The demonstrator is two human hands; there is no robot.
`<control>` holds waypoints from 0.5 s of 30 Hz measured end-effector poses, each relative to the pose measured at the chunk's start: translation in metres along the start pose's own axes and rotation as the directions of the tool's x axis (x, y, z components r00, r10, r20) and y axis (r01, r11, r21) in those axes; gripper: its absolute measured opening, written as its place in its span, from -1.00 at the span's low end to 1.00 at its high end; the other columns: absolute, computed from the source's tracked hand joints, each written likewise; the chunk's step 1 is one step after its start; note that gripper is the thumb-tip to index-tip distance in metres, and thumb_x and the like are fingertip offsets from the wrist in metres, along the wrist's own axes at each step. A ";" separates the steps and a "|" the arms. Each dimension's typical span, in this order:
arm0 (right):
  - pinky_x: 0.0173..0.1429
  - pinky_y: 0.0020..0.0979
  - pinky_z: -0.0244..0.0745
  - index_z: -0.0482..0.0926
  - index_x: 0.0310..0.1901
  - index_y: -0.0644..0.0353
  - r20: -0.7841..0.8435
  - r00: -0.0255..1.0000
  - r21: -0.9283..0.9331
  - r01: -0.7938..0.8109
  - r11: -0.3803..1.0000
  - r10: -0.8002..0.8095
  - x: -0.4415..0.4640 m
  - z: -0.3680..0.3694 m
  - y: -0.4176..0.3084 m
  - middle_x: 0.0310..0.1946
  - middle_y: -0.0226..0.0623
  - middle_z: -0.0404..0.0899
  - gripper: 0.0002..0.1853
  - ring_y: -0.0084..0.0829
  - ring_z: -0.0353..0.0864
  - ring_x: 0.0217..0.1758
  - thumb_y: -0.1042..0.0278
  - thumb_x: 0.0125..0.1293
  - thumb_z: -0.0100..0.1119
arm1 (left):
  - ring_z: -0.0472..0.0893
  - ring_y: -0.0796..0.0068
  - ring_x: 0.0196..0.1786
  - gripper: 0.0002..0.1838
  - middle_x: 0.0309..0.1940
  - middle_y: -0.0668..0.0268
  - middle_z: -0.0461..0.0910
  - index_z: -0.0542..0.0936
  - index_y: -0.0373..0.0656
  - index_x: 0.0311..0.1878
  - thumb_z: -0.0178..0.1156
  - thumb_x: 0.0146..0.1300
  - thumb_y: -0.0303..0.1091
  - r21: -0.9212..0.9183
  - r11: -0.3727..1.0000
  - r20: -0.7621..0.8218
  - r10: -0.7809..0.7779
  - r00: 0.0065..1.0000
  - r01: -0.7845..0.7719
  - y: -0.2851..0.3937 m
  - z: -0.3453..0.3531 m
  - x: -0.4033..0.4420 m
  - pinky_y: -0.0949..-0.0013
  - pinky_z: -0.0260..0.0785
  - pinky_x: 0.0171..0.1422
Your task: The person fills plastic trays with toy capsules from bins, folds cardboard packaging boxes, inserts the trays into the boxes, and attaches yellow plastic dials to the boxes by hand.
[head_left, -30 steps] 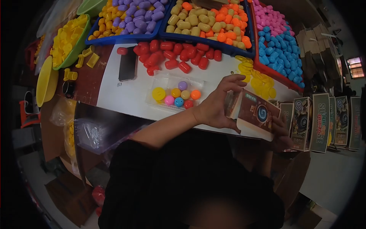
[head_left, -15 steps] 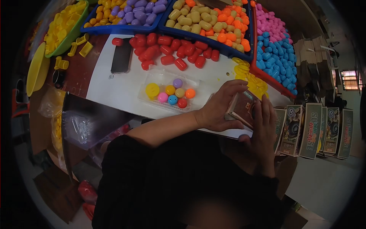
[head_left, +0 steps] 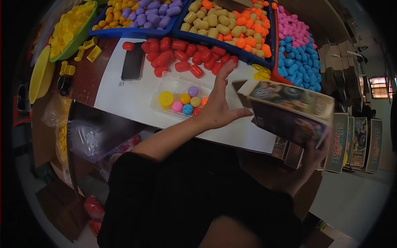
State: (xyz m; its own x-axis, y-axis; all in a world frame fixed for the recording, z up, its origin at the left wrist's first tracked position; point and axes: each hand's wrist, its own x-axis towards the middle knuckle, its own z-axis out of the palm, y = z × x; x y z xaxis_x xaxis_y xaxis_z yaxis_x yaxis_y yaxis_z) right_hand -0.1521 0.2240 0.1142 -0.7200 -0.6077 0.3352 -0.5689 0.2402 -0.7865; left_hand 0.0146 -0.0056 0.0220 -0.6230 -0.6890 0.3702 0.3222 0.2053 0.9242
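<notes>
My right hand grips the lower right end of a printed cardboard box, which is tilted above the table's right part, an end flap sticking out on its left. Left of the box, my left hand is raised with thumb and fingers spread, holding nothing. Beside that hand a clear plastic tray on the white sheet holds several small coloured balls and a yellow disc. Part of the tray is hidden behind my left hand. Red capsules lie loose behind the tray.
Blue trays and a red tray of coloured capsules line the back. A phone lies left of the red capsules. Yellow discs lie behind the box. More printed boxes stand at the right. A green bowl holds yellow pieces.
The box has turned to show a long printed side and an end flap. My left hand has come off it and spread open; my right hand has moved to its lower right end.
</notes>
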 end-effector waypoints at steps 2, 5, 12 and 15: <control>0.12 -0.34 0.42 0.23 0.23 0.36 -0.120 0.987 0.279 -0.068 0.958 0.105 -0.018 -0.001 0.039 0.11 -0.13 0.38 -0.38 -0.33 0.44 0.11 0.28 0.22 0.23 | 0.19 0.22 0.37 -0.20 0.30 0.08 0.16 0.23 -0.22 0.25 0.42 -0.06 -0.37 -0.018 0.988 -0.018 -0.155 0.988 0.155 -0.009 0.001 -0.004 0.20 0.13 0.35; 0.10 -0.36 0.42 0.31 0.16 0.41 -0.280 0.949 0.541 0.033 0.841 0.143 -0.038 0.015 0.075 0.08 -0.14 0.39 -0.52 -0.41 0.46 0.07 0.33 0.29 0.14 | 0.56 0.43 0.01 -0.55 -0.20 0.28 0.61 0.50 -0.18 0.03 0.33 0.01 -0.45 -0.272 0.881 0.267 -0.317 0.910 0.387 -0.016 0.002 -0.003 0.42 0.33 0.11; -0.03 -0.52 0.39 0.34 0.18 0.32 -0.145 0.955 -0.040 -0.266 0.963 0.257 -0.089 0.029 0.076 -0.04 -0.21 0.41 -0.48 -0.48 0.47 -0.10 0.30 0.22 0.21 | 0.57 0.45 -0.10 -0.86 -0.37 0.41 0.62 0.61 -0.10 -0.46 0.26 -0.19 -0.37 0.158 0.700 0.774 0.350 0.528 -0.697 0.002 -0.038 0.013 0.34 0.31 0.06; -0.15 -0.46 0.43 0.33 0.21 0.27 0.315 0.918 -0.414 0.360 0.836 -0.240 -0.083 0.081 0.006 -0.15 -0.17 0.39 -0.34 -0.37 0.49 -0.24 0.29 0.05 0.32 | 0.55 0.46 -0.07 -0.88 -0.31 0.40 0.61 0.59 -0.11 -0.48 0.18 -0.18 -0.38 0.177 0.700 0.805 0.302 0.510 -0.692 0.006 -0.027 -0.008 0.28 0.28 0.13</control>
State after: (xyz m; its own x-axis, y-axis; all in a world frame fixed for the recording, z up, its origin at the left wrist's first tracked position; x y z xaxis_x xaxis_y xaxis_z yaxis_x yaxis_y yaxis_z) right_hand -0.0636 0.2149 0.0397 -0.3997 -0.8540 0.3332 -0.8995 0.2953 -0.3220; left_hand 0.0405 -0.0181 0.0218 -0.7948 0.2699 0.5435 0.5307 0.7435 0.4069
